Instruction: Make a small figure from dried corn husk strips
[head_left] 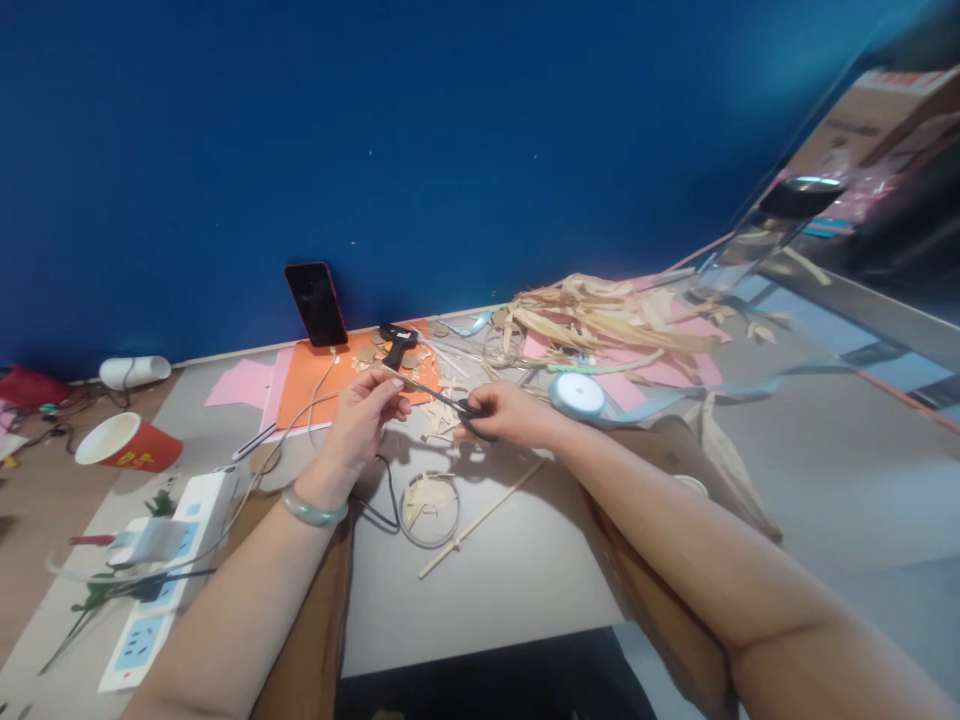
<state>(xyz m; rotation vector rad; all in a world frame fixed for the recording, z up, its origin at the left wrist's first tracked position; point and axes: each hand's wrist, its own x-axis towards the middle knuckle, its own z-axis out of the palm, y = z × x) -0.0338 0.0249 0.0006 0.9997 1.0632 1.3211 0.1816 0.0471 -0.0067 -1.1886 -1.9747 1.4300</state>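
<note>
My right hand (510, 412) grips a pair of scissors (474, 420) by its black handles. The blades point left, toward my left hand (365, 412), whose thumb and fingers pinch a thin tan strip (396, 373); its exact kind is too small to tell. Pale scraps (442, 415) lie beneath and behind the blades. Just past my left fingers is a black glue gun (399, 343) on orange paper (296, 385). Closer to me on the table are a grey ring (458, 520) around some pale husk pieces (429, 495) and a thin stick (484, 518).
Dried corn husks (600, 325) pile up at the back right near a ribbon spool (577, 396). A phone (316, 305) leans on the blue wall (450, 150). Left are a red paper cup (139, 445), a power strip (196, 515) and a trailing white cable (247, 495).
</note>
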